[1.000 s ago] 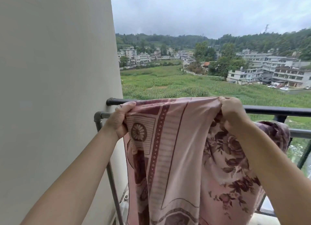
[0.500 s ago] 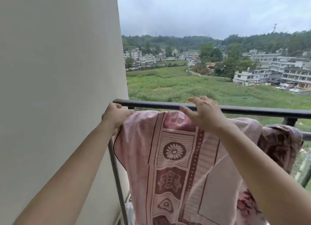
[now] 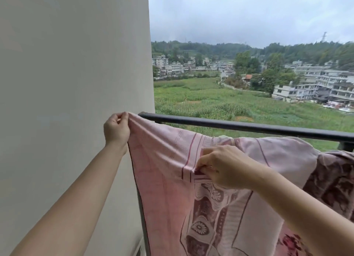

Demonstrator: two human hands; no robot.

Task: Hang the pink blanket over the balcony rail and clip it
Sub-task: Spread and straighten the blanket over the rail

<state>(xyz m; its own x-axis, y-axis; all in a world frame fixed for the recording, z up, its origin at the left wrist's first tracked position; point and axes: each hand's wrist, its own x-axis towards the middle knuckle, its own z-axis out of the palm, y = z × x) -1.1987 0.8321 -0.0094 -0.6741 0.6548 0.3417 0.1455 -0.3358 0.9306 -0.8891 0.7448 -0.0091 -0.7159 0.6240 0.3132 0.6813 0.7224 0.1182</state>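
The pink blanket (image 3: pixel 172 179) is running off the bottom and right edges, and it is covering whatever is carrying its top edge. The balcony rail (image 3: pixel 249 128) is leaving at the right edge. The right hand (image 3: pixel 220 167) is hiding its own fingertips in a fold.

We observe the pink blanket (image 3: pixel 162 169), patterned with maroon borders and flowers, hanging spread on the near side of the dark horizontal balcony rail (image 3: pixel 249 126). Its top edge runs just below the rail, with the left corner raised level with the rail's left end.
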